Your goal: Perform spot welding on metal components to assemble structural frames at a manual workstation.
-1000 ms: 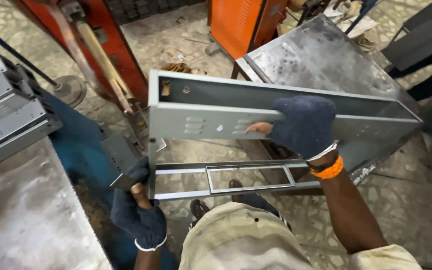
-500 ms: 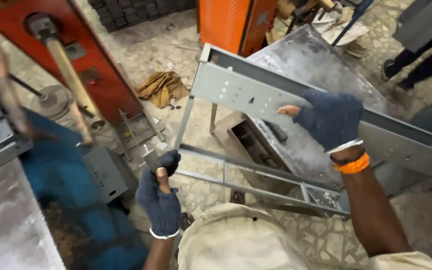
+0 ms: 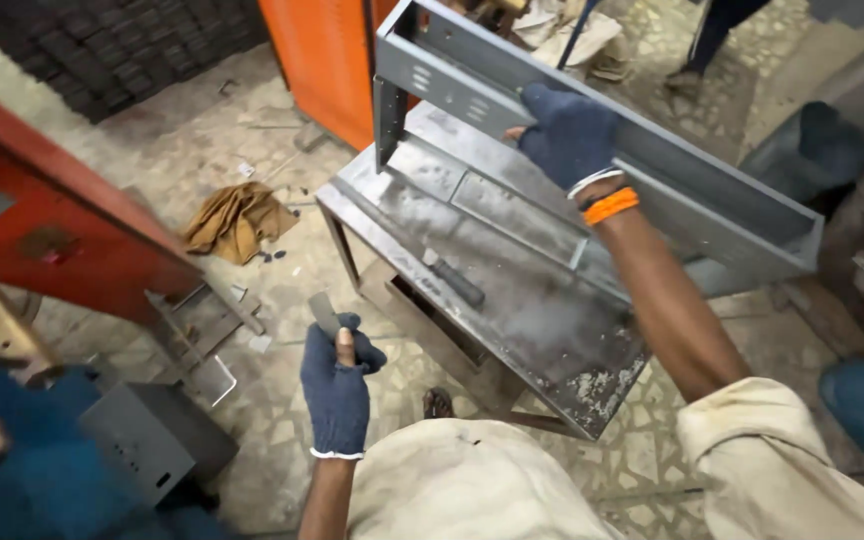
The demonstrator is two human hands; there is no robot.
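Observation:
My right hand (image 3: 570, 132), in a dark blue glove with an orange wristband, grips the side wall of a long grey sheet-metal channel (image 3: 712, 205) with small punched holes near its end. The channel is held in the air, tilted, above a steel work table (image 3: 512, 300). My left hand (image 3: 337, 385), also gloved, is closed around a small flat grey metal piece (image 3: 324, 312) that sticks up from the fist, low over the floor beside the table.
A dark-handled tool (image 3: 457, 282) lies on the table. A tan rag (image 3: 237, 220) lies on the stone floor. A red machine (image 3: 62, 225) stands left, an orange cabinet (image 3: 317, 60) behind, a grey metal box (image 3: 157, 440) lower left. Another person's leg (image 3: 707, 40) shows at top right.
My right hand has swung the channel up and to the right over the table. The view has turned right with it. My left hand keeps hold of the small metal piece.

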